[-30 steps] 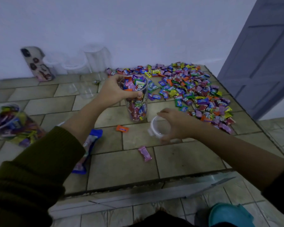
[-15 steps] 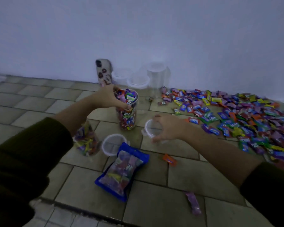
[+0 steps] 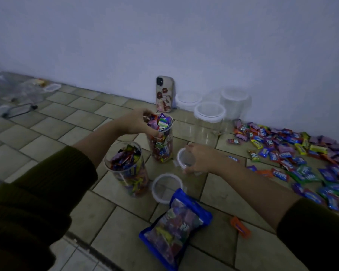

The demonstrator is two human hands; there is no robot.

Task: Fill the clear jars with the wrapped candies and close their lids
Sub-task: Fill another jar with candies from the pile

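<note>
Nearest on the tiled floor [image 3: 213, 257] lies a blue candy bag [image 3: 176, 229], with a loose lid [image 3: 165, 187] touching it and a filled, uncovered jar [image 3: 128, 173] beside that. The right hand [image 3: 199, 160] curls around a second lid [image 3: 184, 159]. The left hand [image 3: 137, 122] grips the rim of another full, open jar [image 3: 161, 141]. Wrapped candies [image 3: 294, 153] spread to the right; empty lidded jars [image 3: 208, 122] and a phone [image 3: 164, 93] stand by the wall.

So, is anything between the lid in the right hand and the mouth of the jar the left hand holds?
No object lies between the lid and the jar, but the left hand grips its rim and candies poke above it.
</note>
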